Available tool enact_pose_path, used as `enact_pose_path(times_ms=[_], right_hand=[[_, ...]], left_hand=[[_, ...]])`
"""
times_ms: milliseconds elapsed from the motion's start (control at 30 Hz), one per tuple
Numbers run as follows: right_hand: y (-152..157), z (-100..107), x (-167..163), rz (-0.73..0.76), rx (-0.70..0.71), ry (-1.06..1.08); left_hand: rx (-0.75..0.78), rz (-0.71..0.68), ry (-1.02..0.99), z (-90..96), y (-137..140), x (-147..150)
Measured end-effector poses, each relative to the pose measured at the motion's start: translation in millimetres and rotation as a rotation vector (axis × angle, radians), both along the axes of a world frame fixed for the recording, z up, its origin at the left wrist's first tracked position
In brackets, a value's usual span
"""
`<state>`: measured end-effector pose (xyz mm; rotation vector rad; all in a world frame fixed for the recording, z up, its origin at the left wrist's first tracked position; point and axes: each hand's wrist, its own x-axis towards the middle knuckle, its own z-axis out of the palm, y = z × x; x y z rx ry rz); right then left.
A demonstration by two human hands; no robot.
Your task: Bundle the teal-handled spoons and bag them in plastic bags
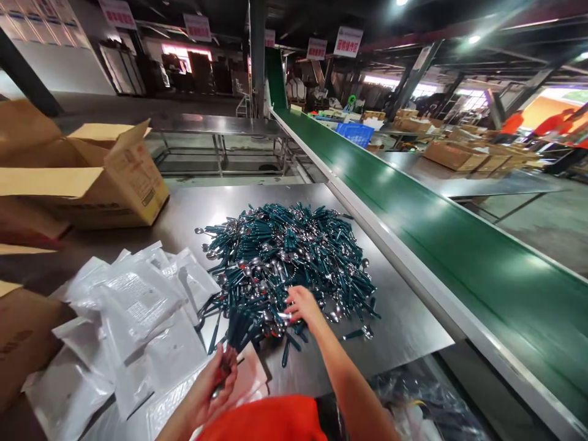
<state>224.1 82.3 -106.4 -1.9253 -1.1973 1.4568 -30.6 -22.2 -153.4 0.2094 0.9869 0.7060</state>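
Right hand (303, 306) on spoon pile (285, 263), red-lettered signs (348, 41) unreadable

Before my right hand (303, 306) the heap of green-handled spoons (285, 263) fills the middle of the steel table (404, 324). White pouches (133, 312) and an open carton (114, 177) block the left. Bare steel stays free right of the heap, up to the conveyor belt (441, 245).

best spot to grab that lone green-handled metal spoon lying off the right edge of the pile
Take the lone green-handled metal spoon by its dark green handle, coming straight down from above. It lies flat on the steel table, apart from the heaped pile of spoons, so nothing crowds it. The right hand is nearest.
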Motion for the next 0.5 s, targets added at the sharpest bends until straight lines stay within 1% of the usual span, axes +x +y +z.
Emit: enact_pose_path(times_ms=[33,100,167,233,300,367,500], right_hand=[[10.7,-7.0,11.3,-0.061,0.016,-0.122],[27.7,-23.6,30.2,-0.127,0.012,-0.341],[38.3,-41.7,41.3,-0.133,-0.018,-0.504],[44.4,-59.1,45.3,-0.111,-0.05,-0.61],[48.6,-74.0,46.1,-0.084,-0.076,-0.672],[52.7,-85.6,48.3,-0.065,-0.096,-0.696],[59.4,-98.1,62.7,-0.053,-0.113,-0.658]], left_hand=[[-0.003,0.048,-0.037,3.5,-1.1,-1.6],[0.002,0.122,-0.097,11.2,-3.4,-6.4],[-0.002,0.191,-0.15,16.5,-5.7,-11.7],[-0.017,0.282,-0.2,17.6,-7.1,-15.7],[-0.052,0.345,-0.228,15.8,-6.8,-17.6],[-0.084,0.376,-0.216,15.1,-5.1,-17.8],[-0.093,0.385,-0.139,24.9,-1.2,-15.5]])
